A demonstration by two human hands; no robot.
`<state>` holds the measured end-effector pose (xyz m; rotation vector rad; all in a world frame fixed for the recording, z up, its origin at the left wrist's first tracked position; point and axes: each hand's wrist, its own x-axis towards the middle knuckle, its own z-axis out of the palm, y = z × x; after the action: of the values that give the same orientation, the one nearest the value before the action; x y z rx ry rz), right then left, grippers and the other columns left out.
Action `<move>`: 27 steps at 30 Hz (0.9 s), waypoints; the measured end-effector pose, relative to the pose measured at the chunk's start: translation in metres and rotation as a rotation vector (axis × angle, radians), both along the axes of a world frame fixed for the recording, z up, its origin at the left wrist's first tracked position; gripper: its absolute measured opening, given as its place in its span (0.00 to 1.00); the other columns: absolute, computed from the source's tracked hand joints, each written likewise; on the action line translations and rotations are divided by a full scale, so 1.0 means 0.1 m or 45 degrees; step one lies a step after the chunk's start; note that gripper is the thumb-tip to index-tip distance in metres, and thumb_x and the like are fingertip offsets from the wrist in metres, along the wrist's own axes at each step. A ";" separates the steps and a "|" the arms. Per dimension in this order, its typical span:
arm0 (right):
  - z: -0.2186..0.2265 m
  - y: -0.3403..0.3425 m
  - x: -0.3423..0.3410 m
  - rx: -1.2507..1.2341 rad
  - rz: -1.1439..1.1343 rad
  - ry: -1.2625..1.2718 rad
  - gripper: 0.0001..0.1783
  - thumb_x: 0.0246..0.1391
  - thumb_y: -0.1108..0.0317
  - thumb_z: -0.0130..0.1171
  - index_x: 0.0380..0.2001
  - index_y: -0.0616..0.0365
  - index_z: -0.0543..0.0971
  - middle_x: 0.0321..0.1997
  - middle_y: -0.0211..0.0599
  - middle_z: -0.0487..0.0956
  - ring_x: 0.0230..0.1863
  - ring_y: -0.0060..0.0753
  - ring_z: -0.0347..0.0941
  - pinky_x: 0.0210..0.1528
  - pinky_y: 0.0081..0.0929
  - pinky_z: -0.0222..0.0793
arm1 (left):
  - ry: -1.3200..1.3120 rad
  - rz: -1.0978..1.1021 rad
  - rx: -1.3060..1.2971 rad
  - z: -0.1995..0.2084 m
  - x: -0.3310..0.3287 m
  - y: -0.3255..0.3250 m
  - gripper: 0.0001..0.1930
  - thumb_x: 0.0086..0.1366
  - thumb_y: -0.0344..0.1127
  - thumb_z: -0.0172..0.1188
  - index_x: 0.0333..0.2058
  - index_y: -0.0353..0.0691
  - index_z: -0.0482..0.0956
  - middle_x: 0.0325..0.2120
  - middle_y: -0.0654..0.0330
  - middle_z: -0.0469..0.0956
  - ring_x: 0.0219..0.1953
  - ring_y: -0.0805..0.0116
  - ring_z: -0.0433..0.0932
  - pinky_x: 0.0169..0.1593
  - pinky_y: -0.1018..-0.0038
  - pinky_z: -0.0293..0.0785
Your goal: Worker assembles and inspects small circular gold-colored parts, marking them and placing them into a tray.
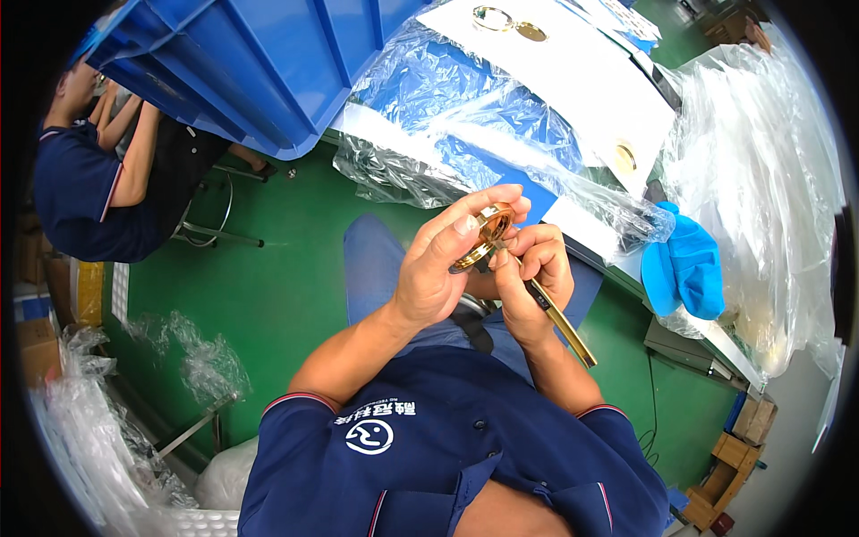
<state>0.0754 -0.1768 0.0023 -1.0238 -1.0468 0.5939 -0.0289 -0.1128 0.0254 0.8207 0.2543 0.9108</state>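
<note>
The person's left hand curls around a gold ring, gripping it between thumb and fingers, just off the centre of the head view toward two o'clock. The right hand, beside it at about three o'clock, pinches a slim gold-and-black tool; its upper end is close to the ring, and its lower end points toward five o'clock. Whether the tool touches the ring is hidden by the fingers.

Both hands are above the person's lap, with a dark blue shirt at six o'clock. At one o'clock, a table carries a white sheet; near its far edge lie a shiny round piece and a gold disc, and another gold round part is at two o'clock. Crumpled clear plastic covers something blue along the near edge. A bright blue cloth is at three o'clock, beside hanging clear sheeting. A large blue bin fills ten to eleven o'clock. A seated co-worker is between nine and ten, over a green floor.
</note>
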 end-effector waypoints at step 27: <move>0.00 0.01 -0.05 0.014 0.059 0.247 0.14 0.47 0.87 0.50 0.20 0.57 0.59 0.34 0.34 0.63 0.31 0.22 0.69 0.34 0.21 0.69 | -0.020 -0.035 -0.030 0.02 0.00 0.02 0.23 0.63 0.41 0.44 0.51 0.27 0.66 0.44 0.50 0.72 0.46 0.68 0.70 0.53 0.74 0.63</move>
<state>0.0704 -0.1761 0.0021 -0.9150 -0.9037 0.7103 -0.0289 -0.1112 0.0269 0.7935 0.2391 0.8870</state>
